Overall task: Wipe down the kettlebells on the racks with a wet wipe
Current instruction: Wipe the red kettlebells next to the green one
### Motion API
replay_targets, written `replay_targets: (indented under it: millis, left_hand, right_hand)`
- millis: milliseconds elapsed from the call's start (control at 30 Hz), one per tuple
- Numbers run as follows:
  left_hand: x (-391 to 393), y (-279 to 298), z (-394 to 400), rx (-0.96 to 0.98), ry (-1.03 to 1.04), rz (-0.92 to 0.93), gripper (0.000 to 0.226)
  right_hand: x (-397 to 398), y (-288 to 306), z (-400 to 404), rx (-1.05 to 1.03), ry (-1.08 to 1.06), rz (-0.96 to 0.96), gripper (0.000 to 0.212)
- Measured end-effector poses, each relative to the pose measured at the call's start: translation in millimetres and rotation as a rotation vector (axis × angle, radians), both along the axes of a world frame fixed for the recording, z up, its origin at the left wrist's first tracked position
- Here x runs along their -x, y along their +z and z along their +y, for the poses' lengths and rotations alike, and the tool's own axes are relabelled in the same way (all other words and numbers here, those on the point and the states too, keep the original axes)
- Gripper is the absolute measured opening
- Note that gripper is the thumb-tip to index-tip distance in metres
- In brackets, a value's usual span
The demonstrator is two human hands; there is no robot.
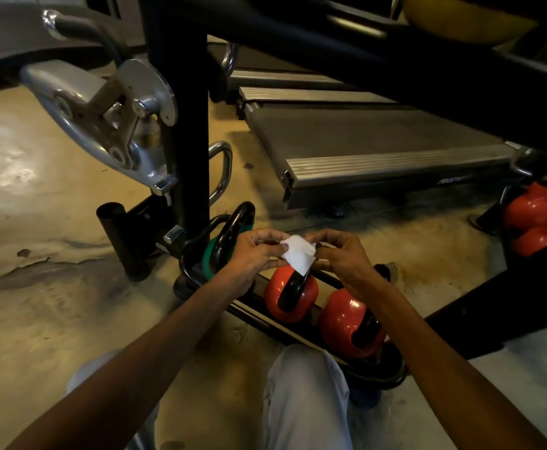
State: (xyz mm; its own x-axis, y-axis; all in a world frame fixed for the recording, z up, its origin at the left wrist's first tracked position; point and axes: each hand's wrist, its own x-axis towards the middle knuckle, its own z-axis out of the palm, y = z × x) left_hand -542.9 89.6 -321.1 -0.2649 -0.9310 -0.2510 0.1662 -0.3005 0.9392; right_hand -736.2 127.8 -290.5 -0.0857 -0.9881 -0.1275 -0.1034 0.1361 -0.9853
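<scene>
While you crouched over the low rack (259, 315), both of your hands met in front of you, just above the kettlebells. Your left hand (255, 253) pinched the left edge of the wipe (299, 254), fingers curled with the tips closed on it. Your right hand (340, 254) pinched the right edge the same way, thumb and fingertips bent round the white sheet. The wipe hung crumpled between the two hands, its lower corner in front of the black handle of the near red kettlebell (290, 295); whether it touched the handle was hard to tell.

That kettlebell sat in the rack beside a second red kettlebell (346, 323), whose right side your right forearm hid. To their left stood a green kettlebell (209, 254), mostly covered by its black handle and your left hand. Further right, at the frame edge, more red kettlebells (535, 219) were cut off and partly in shadow.

Your knees, in light trousers (304, 401), showed at the bottom. A black post (187, 125) rose behind the rack with a silver bracket (109, 115) on it. A treadmill deck (363, 144) lay beyond on the worn floor (38, 190). Dark blurred bars crossed the top, their shapes unclear.
</scene>
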Motion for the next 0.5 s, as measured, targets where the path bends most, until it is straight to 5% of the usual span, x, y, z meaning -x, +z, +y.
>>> replay_targets:
  millis: [167,367,500]
  left_hand:
    - [3,6,3,0.126,0.028,-0.114,0.030]
    - [7,10,4,-0.079,0.032,-0.031,0.017]
    - [13,-3,10,0.072,0.012,-0.206,0.042]
  right_hand:
    - [4,-1,4,-0.018,0.086,0.064,0.018]
    - [10,-13,6,0.019,0.057,0.128,0.006]
    - [13,-18,9,0.119,0.033,0.302,0.030]
